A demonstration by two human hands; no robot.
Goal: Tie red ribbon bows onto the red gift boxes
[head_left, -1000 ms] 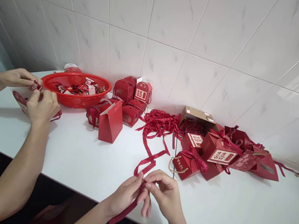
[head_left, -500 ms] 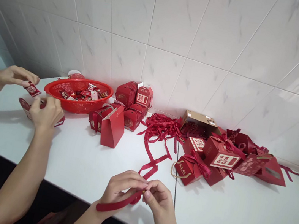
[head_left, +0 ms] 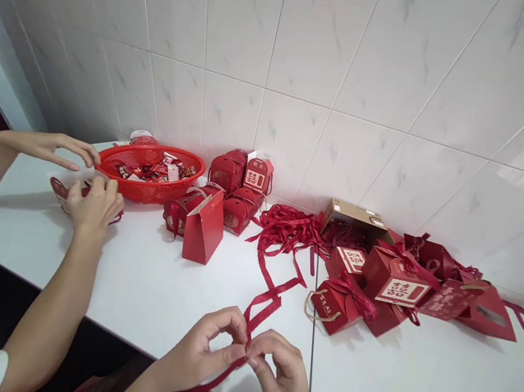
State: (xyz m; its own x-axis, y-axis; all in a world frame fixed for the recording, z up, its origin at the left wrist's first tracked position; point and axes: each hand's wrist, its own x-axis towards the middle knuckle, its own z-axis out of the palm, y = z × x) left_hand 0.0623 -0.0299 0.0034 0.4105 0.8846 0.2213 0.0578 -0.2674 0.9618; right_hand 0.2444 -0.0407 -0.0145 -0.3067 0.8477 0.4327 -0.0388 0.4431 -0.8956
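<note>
Left hand (head_left: pixel 201 351) and right hand (head_left: pixel 282 375) pinch one dark-red ribbon (head_left: pixel 267 313) at the frame's lower center.
Thumbs and forefingers of both hands close on it, nearly meeting. At center sit one ribbon tangle (head_left: pixel 291 227) and at least five red boxes (head_left: pixel 205 230); at left, one red basket (head_left: pixel 151 194) and a co-worker's two hands (head_left: pixel 94 204).

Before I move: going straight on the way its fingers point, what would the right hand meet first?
The right hand would likely meet the left hand first, just ahead of it at the red ribbon; whether the two touch is hard to tell.
</note>
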